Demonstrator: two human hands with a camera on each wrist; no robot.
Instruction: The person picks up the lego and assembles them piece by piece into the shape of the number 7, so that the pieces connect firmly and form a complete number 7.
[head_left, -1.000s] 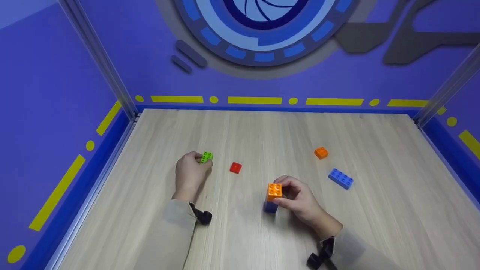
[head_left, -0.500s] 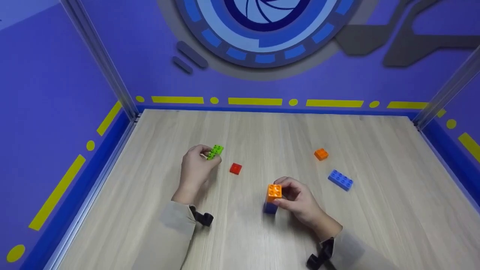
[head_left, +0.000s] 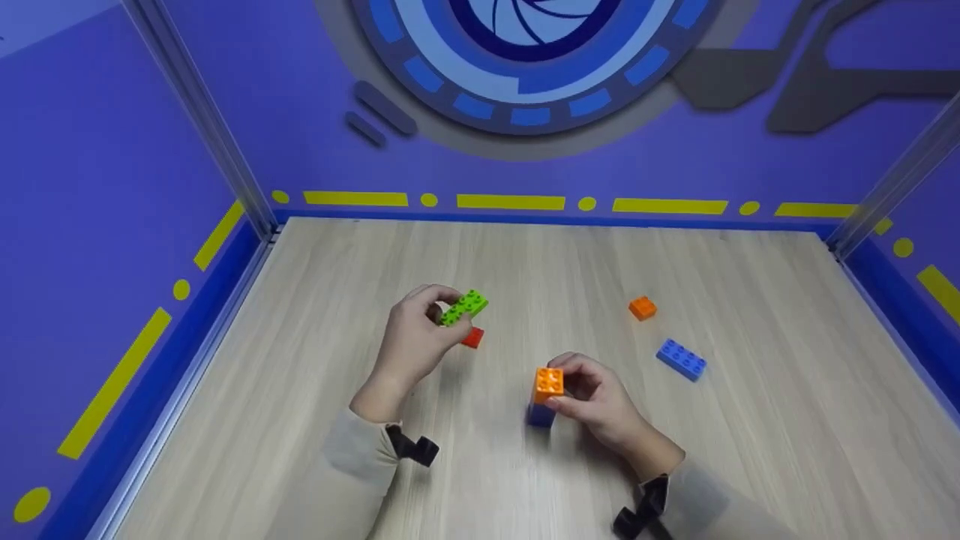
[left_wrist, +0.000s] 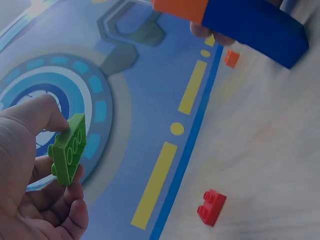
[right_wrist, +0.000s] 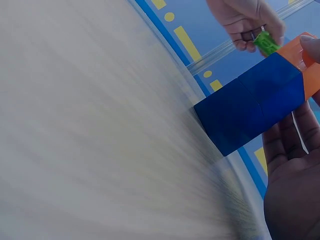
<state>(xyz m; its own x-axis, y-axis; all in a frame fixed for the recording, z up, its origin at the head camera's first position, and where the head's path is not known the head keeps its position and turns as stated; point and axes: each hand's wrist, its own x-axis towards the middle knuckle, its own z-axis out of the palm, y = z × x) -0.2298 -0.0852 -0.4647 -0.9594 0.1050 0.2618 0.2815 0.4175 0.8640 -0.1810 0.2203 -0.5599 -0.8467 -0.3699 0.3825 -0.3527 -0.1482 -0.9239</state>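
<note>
My left hand (head_left: 420, 330) pinches a flat green building brick (head_left: 465, 307) between thumb and fingers, its studs facing up in the head view. In the left wrist view the hollow underside of the green brick (left_wrist: 70, 150) shows. My right hand (head_left: 604, 397) grips the orange brick (head_left: 549, 384) on top of a stack of dark blue bricks (right_wrist: 250, 105), which stands upright on the table. A small red brick (head_left: 474, 338) lies beneath the left hand's thumb in the head view, partly covered by it.
A small orange brick (head_left: 642, 307) and a blue eight-stud brick (head_left: 682, 359) lie on the wooden table (head_left: 765, 420) to the right. Blue panels with yellow markings (head_left: 510, 202) enclose the back and sides.
My left hand has moved right and lifted with the green brick, from left of the red brick to over it. The right hand and the stack have stayed put.
</note>
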